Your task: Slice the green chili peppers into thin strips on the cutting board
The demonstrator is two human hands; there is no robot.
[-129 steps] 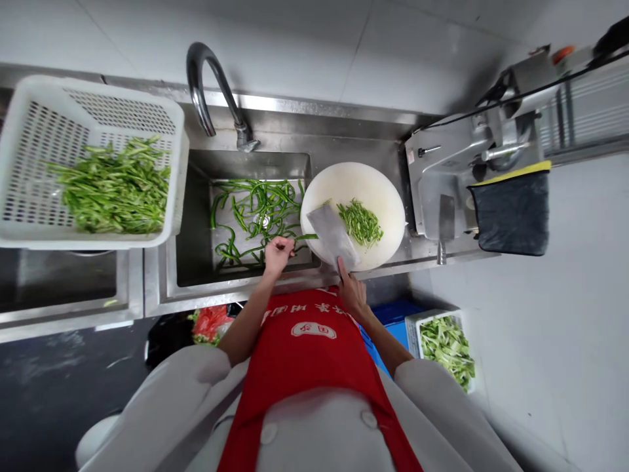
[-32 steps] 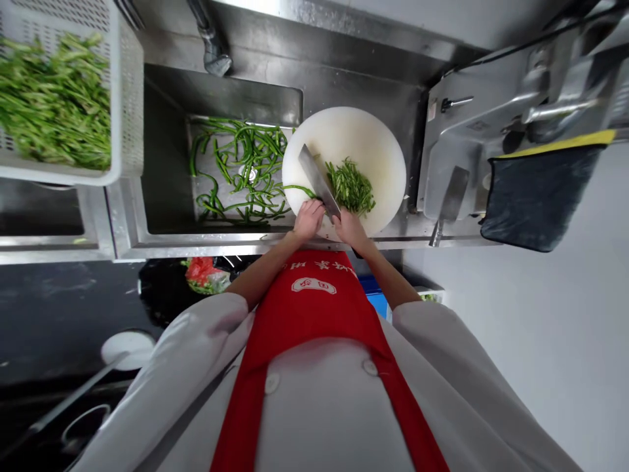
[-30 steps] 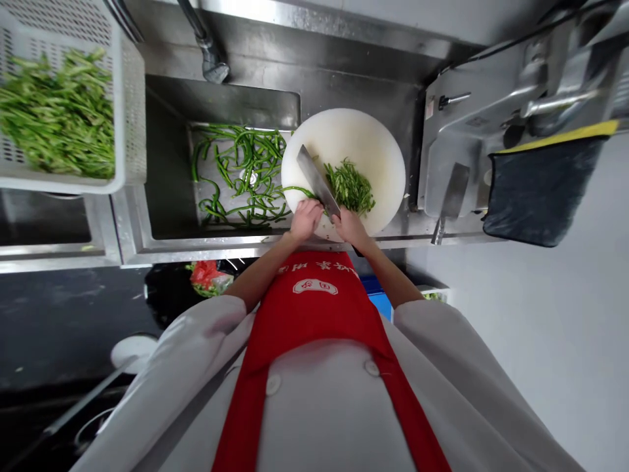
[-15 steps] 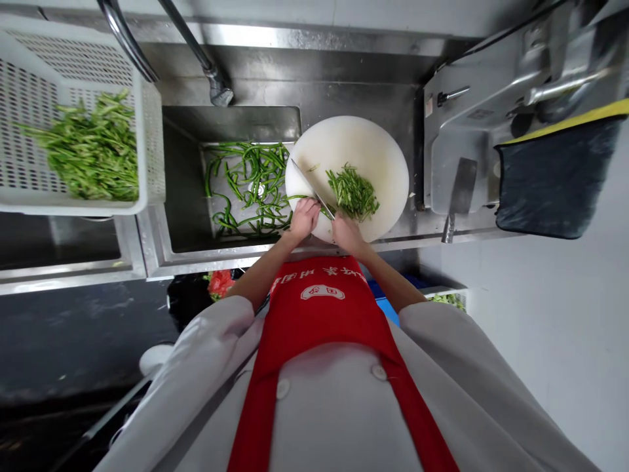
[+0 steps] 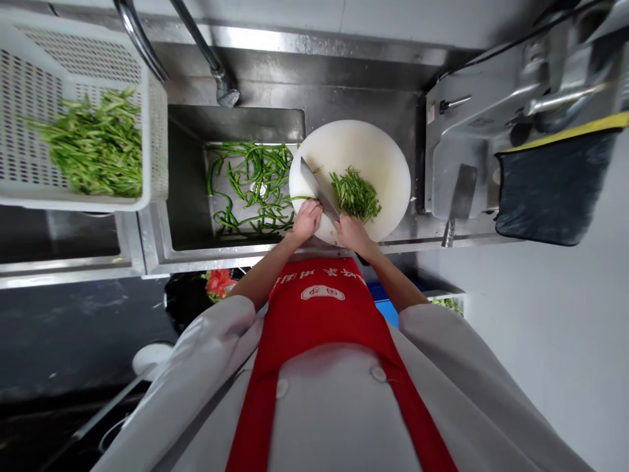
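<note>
On the round board (image 5: 378, 141), the left hand (image 5: 308, 217) curls closed over a green pepper (image 5: 297, 197). The right hand (image 5: 352, 233) clasps a cleaver (image 5: 317, 187) beside the board's cut strips (image 5: 357, 196)

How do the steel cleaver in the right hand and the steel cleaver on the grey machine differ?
The held cleaver slants left over the round white cutting board; the spare cleaver slants right on the grey machine. The held cleaver's handle end looks dark; the spare cleaver's handle looks silvery. Both blades are silvery grey.
</note>
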